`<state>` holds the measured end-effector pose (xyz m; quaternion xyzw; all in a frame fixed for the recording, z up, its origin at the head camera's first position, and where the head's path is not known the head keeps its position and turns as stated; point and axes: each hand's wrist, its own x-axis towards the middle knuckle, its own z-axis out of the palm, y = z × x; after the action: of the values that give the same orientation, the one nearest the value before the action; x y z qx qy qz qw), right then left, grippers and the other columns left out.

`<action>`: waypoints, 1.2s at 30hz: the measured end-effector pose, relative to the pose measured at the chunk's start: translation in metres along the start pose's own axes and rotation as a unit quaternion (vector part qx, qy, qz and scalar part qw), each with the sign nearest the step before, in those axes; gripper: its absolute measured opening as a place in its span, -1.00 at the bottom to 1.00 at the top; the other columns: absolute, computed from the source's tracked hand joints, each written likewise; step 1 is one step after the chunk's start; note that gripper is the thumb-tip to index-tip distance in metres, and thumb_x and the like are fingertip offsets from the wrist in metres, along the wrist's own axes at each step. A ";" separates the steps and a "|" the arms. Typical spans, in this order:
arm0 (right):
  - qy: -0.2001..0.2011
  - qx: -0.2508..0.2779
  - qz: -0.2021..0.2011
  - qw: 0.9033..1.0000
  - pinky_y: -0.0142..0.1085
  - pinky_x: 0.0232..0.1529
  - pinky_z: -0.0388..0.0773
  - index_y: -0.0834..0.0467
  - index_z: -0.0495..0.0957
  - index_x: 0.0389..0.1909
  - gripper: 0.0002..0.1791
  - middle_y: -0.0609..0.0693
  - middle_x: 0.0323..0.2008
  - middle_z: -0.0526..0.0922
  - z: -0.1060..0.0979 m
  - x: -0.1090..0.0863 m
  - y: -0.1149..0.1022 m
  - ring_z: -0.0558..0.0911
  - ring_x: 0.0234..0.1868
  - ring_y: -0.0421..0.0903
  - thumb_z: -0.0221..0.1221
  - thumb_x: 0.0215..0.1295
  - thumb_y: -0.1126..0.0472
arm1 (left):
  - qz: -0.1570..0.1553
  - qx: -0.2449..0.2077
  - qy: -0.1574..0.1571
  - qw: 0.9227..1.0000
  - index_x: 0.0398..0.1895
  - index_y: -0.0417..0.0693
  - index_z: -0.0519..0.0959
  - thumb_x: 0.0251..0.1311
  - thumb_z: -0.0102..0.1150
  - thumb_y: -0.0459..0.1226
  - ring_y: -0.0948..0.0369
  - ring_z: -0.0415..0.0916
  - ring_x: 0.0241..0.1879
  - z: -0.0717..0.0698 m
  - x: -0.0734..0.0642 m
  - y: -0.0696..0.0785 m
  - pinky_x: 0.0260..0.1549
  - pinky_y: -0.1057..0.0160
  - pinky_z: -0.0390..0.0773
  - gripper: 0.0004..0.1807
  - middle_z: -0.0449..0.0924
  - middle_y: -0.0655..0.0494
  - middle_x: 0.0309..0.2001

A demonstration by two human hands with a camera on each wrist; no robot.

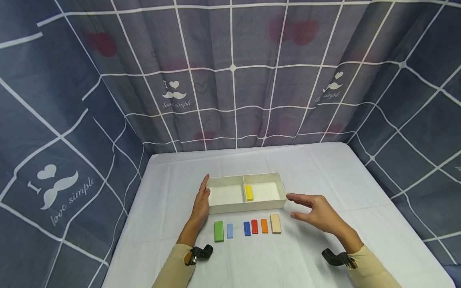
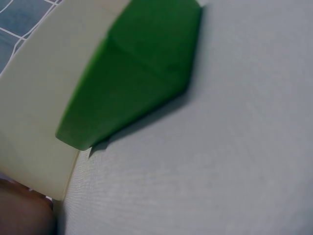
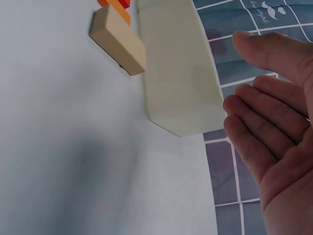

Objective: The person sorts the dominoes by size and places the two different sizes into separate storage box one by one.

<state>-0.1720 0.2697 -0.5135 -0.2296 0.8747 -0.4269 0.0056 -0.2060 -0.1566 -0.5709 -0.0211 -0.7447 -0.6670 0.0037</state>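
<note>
A cream-white box [image 1: 248, 207] with two compartments stands on the table. One yellow block [image 1: 249, 193] is in its right compartment, against the divider. My left hand [image 1: 199, 204] lies along the box's left end, fingers extended and thumb near the front corner. At the right end, my right hand [image 1: 317, 212] has its fingertips close to the box corner, thumb spread apart, nothing in the palm. In front of the box are a green block [image 1: 219, 231], a light blue block [image 1: 230, 231], a dark blue block [image 1: 247, 229], a red block [image 1: 254, 226], an orange block [image 1: 264, 226] and a wooden block [image 3: 117, 41].
A white cloth [image 1: 309, 168] covers the table. Dark grid-patterned curtains [image 1: 216, 92] hang behind it and on both sides. Each wrist wears a small black camera, one of them the left camera [image 1: 203, 252].
</note>
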 end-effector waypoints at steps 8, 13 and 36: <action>-0.009 0.017 0.005 1.000 -0.49 0.30 0.60 0.10 0.70 0.36 -0.34 -0.01 0.31 0.76 0.012 -0.007 0.004 0.74 0.32 0.09 0.62 0.22 0.19 | 0.024 0.016 0.006 1.000 0.84 0.14 -0.04 0.78 -0.42 -0.16 -0.16 -0.26 0.80 0.000 0.001 -0.001 0.69 -0.41 -0.22 -0.36 -0.13 -0.01 0.82; 0.002 0.030 0.000 1.000 -0.53 0.30 0.57 0.15 0.70 0.35 -0.35 0.00 0.30 0.77 0.018 -0.011 0.007 0.75 0.31 0.08 0.62 0.22 0.20 | 0.003 0.017 0.003 1.000 0.84 0.22 -0.06 0.78 -0.44 -0.19 0.00 -0.27 0.81 0.000 0.000 0.001 0.74 -0.26 -0.22 -0.35 -0.14 0.14 0.83; -0.020 0.017 0.014 1.000 -0.64 0.35 0.41 0.20 0.66 0.39 -0.26 0.05 0.34 0.74 0.056 -0.022 0.018 0.66 0.42 0.07 0.64 0.17 0.17 | 0.010 0.006 0.002 1.000 0.84 0.27 -0.03 0.79 -0.42 -0.19 -0.09 -0.27 0.80 -0.001 0.000 -0.001 0.72 -0.34 -0.24 -0.36 -0.13 0.05 0.83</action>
<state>-0.1482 0.2460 -0.5668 -0.2254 0.8703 -0.4368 0.0328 -0.2059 -0.1577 -0.5718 -0.0273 -0.7484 -0.6625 0.0119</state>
